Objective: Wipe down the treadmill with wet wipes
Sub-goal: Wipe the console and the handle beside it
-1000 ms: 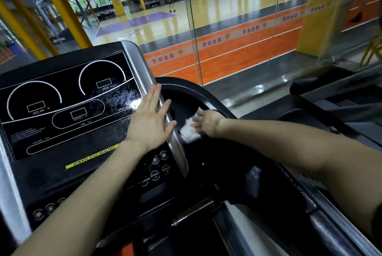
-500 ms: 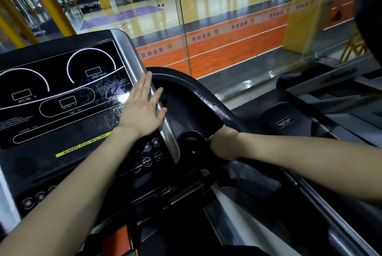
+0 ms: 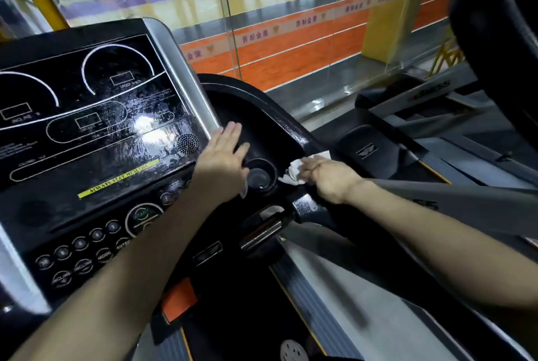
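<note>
The right hand pinches a wet wipe on the treadmill tray rim; left hand rests flat. The display glistens, apparently wiped; more likely remains.

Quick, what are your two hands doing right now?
Left hand: open, fingers straight, flat on the treadmill.
Right hand: gripping the wet wipe.

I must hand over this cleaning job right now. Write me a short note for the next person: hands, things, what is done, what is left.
Left hand: open, flat at the console's right edge, beside the cup holder.
Right hand: fingers grip the wet wipe, pressed on the rim of the black side tray.
Done: the display panel shows wet streaks, so it seems wiped.
Left: probably finish the side tray, then do the cup holder and buttons, which show no streaks.
</note>
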### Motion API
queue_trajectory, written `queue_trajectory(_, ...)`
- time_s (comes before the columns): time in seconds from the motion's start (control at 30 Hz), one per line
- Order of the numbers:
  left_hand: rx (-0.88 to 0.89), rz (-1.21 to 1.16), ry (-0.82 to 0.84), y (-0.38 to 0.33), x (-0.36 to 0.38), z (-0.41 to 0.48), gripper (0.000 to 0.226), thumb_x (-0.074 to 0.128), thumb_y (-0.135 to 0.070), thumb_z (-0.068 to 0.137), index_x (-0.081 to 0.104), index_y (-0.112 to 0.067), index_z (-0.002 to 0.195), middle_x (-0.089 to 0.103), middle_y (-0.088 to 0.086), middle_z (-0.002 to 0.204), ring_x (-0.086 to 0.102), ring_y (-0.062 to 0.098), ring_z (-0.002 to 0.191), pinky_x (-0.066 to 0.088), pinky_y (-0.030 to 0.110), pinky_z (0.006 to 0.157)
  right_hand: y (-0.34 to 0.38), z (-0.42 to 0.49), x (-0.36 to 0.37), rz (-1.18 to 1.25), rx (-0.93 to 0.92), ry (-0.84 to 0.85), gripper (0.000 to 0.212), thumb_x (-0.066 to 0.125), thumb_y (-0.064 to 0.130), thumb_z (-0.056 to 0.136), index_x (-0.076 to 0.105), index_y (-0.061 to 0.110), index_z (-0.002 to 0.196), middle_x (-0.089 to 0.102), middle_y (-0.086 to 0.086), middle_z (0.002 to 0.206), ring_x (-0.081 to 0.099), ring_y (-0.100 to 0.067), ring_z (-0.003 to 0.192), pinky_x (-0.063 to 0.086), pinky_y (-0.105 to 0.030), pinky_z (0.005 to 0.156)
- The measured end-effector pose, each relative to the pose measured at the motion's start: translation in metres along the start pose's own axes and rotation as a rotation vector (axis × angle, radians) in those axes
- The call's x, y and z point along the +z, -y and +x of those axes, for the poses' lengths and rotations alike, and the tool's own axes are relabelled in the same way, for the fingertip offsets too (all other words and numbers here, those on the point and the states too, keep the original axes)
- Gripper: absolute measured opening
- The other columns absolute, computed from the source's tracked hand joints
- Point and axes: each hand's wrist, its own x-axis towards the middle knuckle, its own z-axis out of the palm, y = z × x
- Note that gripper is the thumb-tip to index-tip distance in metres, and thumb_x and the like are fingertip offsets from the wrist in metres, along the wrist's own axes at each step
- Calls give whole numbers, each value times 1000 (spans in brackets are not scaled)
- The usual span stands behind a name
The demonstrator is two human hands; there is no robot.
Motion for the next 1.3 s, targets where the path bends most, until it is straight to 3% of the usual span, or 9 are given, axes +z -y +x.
queue_trajectory(0.1, 152, -109, -62, -22, 21, -38, 42, 56, -35, 90, 68, -16, 126, 62, 13, 139, 56, 36, 130, 41, 46, 115, 59, -42, 33, 116, -46, -66, 68, 32, 24, 95, 42, 26, 162, 24, 0, 175, 13, -18, 163, 8, -33, 133)
queue_trajectory(0.2, 160, -128, 71, -39, 37, -70, 35, 53, -41, 93, 63, -21, 120, 63, 5, 111, 61, 30, 104, 50, 45, 89, 49, -78, 52, 97, -52, -171, 69, 47, 2, 100, 40, 28, 164, 17, 5, 176, 9, -12, 163, 10, -33, 133)
queue_trajectory(0.3, 95, -189, 228, -51, 52, -99, 40, 65, -38, 94, 54, -29, 131, 67, 4, 109, 66, 30, 103, 57, 43, 82, 26, -92, 59, 118, 282, -403, 76, 56, -7, 96, 37, 19, 164, 26, -5, 174, 15, -23, 163, 10, -35, 133)
queue_trajectory(0.43, -24, -168, 404, -62, 62, -109, 44, 63, -38, 100, 52, -23, 139, 73, 5, 117, 71, 31, 107, 58, 43, 85, 88, -85, 112, -258, 119, -327, 94, 39, 8, 95, -30, 1, 158, -10, -16, 176, -14, -33, 163, -3, -41, 132)
queue_trajectory(0.6, -13, 12, 376, -73, 66, -107, 42, 63, -33, 101, 52, -19, 139, 74, 6, 116, 73, 29, 105, 56, 38, 81, 29, -123, 93, -127, 432, -387, 76, 46, -6, 92, 34, 11, 165, 22, -15, 174, 17, -34, 162, 7, -39, 133)
queue_trajectory(0.77, 17, 119, 384, -77, 70, -104, 40, 65, -32, 98, 54, -21, 135, 74, 5, 112, 75, 26, 100, 55, 35, 76, 90, -99, 100, -297, 176, -193, 71, 19, 0, 95, -12, -13, 157, -15, -28, 171, -12, -48, 160, 1, -54, 131)
queue_trajectory(0.9, 12, 98, 367, -69, 77, -105, 45, 61, -39, 102, 50, -21, 143, 75, 5, 114, 74, 27, 102, 52, 36, 77, 30, -141, 100, -28, 273, -389, 78, 53, -7, 92, 33, 13, 166, 22, -10, 174, 18, -28, 163, 18, -43, 131)
queue_trajectory(1.1, -34, 42, 357, -71, 81, -106, 29, 62, -36, 101, 53, -22, 125, 75, 5, 114, 72, 29, 106, 55, 40, 82, 30, -213, 105, 147, 595, -348, 77, 55, -8, 90, 42, 14, 162, 34, -12, 170, 28, -33, 159, 24, -40, 131)
queue_trajectory(1.3, 26, -98, 257, -96, 77, -123, 75, 75, -34, 81, 50, -19, 150, 57, 8, 148, 54, 31, 136, 45, 47, 110, 100, -268, 69, 694, 581, 191, 43, 52, 10, 94, 71, 28, 129, 77, -1, 112, 74, -20, 85, 57, -25, 69)
